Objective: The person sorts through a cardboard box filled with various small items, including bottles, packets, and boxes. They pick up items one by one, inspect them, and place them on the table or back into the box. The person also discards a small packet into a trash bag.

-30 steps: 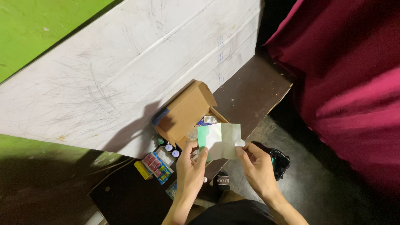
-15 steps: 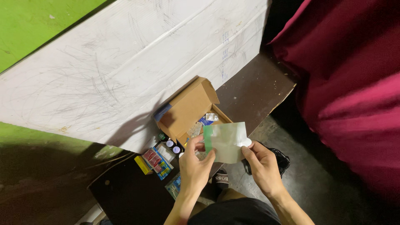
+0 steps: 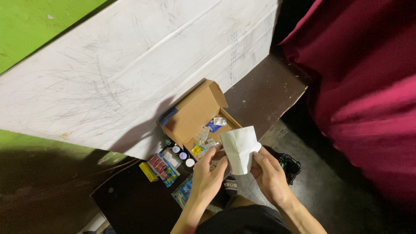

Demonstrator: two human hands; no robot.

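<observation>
Paper, a white folded sheet (image 3: 239, 148), held upright over the near corner of the open brown cardboard box (image 3: 197, 115) on the dark surface (image 3: 264, 93). Long axis runs up and away. Right hand (image 3: 269, 175) fingers pinch its right edge; left hand (image 3: 209, 175) fingers pinch the lower left. Both equally near.

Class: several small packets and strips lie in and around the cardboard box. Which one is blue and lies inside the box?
The small blue packet at the far end of the open cardboard box, beside a silvery blister strip. The other blue-edged packs lie outside, on the dark surface.
</observation>
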